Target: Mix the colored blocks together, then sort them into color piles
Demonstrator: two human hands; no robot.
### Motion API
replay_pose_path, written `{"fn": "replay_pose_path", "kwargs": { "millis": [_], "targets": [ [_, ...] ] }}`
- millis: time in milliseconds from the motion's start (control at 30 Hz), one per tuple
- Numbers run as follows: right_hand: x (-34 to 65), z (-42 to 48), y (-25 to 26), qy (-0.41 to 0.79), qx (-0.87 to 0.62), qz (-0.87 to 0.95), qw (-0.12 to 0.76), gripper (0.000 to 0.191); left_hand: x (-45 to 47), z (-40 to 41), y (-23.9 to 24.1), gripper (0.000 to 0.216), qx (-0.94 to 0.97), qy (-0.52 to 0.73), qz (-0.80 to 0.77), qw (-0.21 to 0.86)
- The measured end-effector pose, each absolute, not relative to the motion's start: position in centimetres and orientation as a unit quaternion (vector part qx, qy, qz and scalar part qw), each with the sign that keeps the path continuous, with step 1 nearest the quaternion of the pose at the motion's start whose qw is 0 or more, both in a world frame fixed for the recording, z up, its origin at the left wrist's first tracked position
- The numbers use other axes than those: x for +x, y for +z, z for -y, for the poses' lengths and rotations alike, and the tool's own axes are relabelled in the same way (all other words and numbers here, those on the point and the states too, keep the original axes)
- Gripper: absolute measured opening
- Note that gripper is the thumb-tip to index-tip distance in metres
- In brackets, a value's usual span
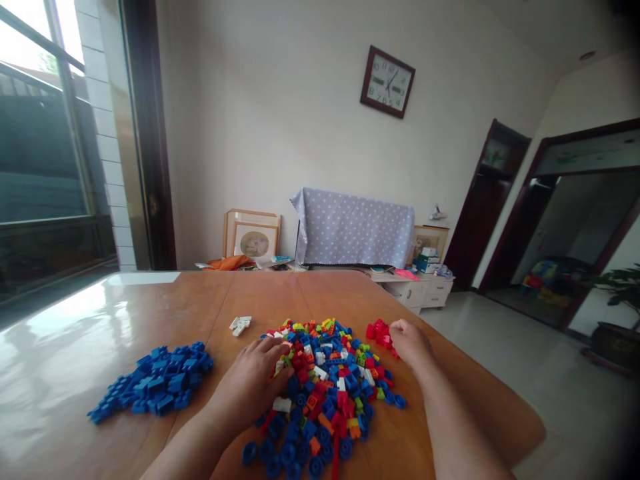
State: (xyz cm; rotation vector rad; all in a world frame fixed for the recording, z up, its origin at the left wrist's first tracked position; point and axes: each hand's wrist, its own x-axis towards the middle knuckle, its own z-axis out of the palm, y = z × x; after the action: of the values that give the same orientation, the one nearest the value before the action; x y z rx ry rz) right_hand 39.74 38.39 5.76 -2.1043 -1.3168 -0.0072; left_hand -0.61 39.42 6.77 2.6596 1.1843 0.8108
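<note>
A large mixed pile of toy building bricks [320,357] in blue, red, white, orange, yellow and green lies in front of me on the wooden table. My left hand [263,367] rests over the pile's left side, thumb spread from the fingers, touching the bricks there. To the right of the pile is a small heap of red bricks [379,331]. My right hand [411,341] is at that heap's right edge, its fingers curled closed; whatever they may hold is hidden. Blue bricks [160,380] form a separate heap on the left, and several white bricks [241,325] lie beyond my left hand.
The glossy table [200,310] has its right edge just past my right forearm. Round blue pieces [287,455] spread along the pile's near side. Against the far wall stand a cloth-covered object [355,230], framed pictures [255,241] and a white cabinet [425,292].
</note>
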Motion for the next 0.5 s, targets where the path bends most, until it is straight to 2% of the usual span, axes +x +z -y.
{"fn": "replay_pose_path", "kwargs": {
  "millis": [200,500],
  "targets": [
    [38.6,-40.2,7.2,-0.071,-0.821,0.505,0.256,0.04,-0.8,-39.4,6.9,0.037,0.874,0.273,-0.395,0.069],
    [36.2,-43.2,3.4,-0.094,-0.832,0.527,0.148,0.048,-0.8,-39.7,6.3,0.036,0.874,0.278,-0.392,0.074]
  ]
}}
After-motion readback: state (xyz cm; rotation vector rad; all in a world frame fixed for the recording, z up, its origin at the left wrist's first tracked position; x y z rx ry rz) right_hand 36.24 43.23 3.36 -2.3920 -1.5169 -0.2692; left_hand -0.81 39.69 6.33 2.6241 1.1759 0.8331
